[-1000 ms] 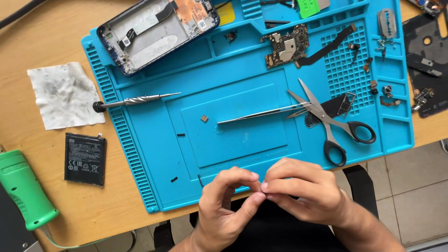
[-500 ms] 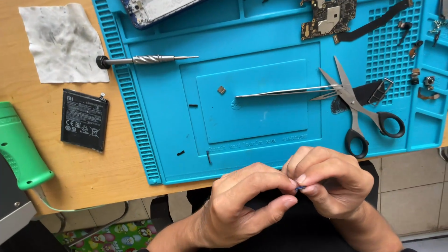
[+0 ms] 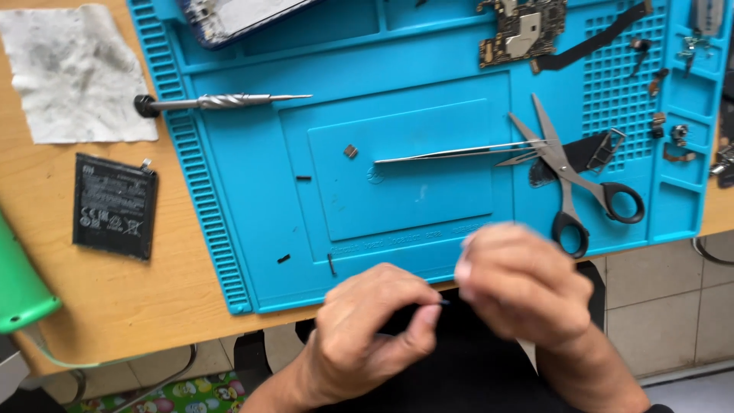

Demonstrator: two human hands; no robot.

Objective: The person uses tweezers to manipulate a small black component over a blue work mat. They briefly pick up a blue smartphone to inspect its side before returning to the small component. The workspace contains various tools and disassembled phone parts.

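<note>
My left hand and my right hand are held close together just below the front edge of the blue work mat, over my dark lap. The left thumb and forefinger pinch a tiny dark part. The right hand is blurred with its fingers curled beside that part; whether it touches it I cannot tell. On the mat lie silver tweezers, black-handled scissors and a slim screwdriver.
A circuit board and a black flex strip lie at the mat's top. A phone frame sits at the top left. On the wooden table are a black battery, a dirty white cloth and a green tool.
The view has shifted so the mat sits higher and further right. My hands have drawn slightly apart, and the right hand is moving and blurred.
</note>
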